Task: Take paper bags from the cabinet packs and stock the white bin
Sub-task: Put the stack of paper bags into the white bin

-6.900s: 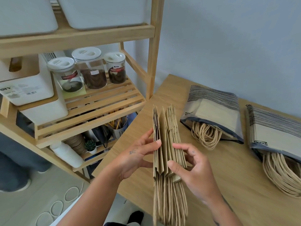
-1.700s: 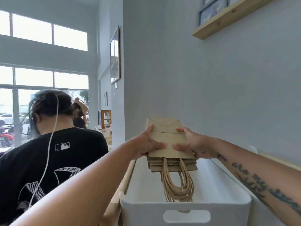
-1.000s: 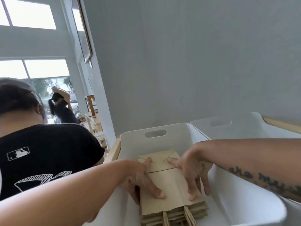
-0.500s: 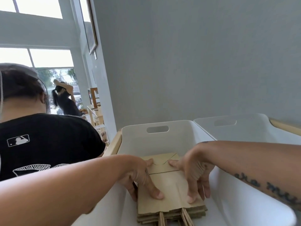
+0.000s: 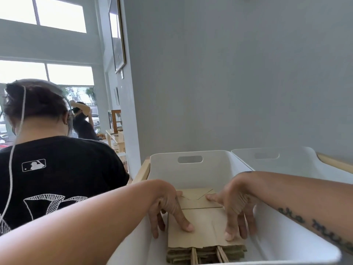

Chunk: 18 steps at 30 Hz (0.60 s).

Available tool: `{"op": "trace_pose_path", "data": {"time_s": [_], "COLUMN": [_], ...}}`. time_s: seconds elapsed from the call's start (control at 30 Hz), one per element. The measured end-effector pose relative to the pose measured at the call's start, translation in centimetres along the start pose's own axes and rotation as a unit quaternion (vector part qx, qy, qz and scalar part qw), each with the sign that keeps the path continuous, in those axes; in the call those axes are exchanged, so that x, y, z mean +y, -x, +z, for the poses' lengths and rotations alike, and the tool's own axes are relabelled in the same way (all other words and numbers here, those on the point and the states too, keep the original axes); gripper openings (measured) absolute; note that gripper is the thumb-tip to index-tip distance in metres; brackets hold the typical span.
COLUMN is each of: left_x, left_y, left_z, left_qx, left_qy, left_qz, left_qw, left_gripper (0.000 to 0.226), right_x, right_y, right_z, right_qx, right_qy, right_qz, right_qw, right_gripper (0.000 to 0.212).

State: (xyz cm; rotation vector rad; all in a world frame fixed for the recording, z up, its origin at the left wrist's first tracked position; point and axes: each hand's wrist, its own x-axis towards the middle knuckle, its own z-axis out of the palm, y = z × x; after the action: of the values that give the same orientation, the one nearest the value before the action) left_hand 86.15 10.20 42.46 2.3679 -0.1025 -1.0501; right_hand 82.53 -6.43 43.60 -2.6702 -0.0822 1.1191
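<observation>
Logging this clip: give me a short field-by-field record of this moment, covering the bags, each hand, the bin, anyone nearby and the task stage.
paper bag stack: lies flat inside the white bin, handles toward the camera
left hand: fingers fairly straight, touching the stack's left edge and top
right hand: fingers spread over the stack's right edge and top
bin's place: on a wooden shelf, second white bin to its right
bystander: person in a black T-shirt, back turned, left of the bin
stage: stack set in the bin, hands not yet withdrawn
</observation>
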Motion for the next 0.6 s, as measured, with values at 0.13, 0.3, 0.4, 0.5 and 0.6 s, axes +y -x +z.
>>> {"op": "trace_pose_path", "data": {"time_s": [0.13,0.3,0.4,0.5,0.6], "left_x": [0.1,-0.1,-0.3,-0.2,-0.3], "left_y": [0.6,2.1,4.1,7.2,10.1], "left_z": [-0.7,-1.6,-2.6,-2.7,-1.7], "left_qx": [0.06,0.135,0.183,0.208,0.227], "left_qy": [-0.046,0.011,0.082,0.087,0.057], "left_qz": [0.024,0.121,0.193,0.231,0.253], "left_qw": [0.997,0.983,0.96,0.946,0.939], "left_gripper": [0.111,0.104,0.092,0.081,0.07], "right_x": [0.3,0.1,-1.0,-1.7,-1.5], "right_y": [0.6,1.3,3.5,6.6,9.5], "right_z": [-0.3,-1.0,-1.4,-0.8,0.9], "right_qx": [0.027,0.18,0.29,0.373,0.402], "right_qy": [-0.038,-0.024,0.072,0.166,0.224], "right_qz": [0.004,0.044,0.056,0.059,0.092], "right_qw": [0.999,0.982,0.953,0.911,0.883], "right_gripper": [0.1,0.1,0.082,0.068,0.063]}}
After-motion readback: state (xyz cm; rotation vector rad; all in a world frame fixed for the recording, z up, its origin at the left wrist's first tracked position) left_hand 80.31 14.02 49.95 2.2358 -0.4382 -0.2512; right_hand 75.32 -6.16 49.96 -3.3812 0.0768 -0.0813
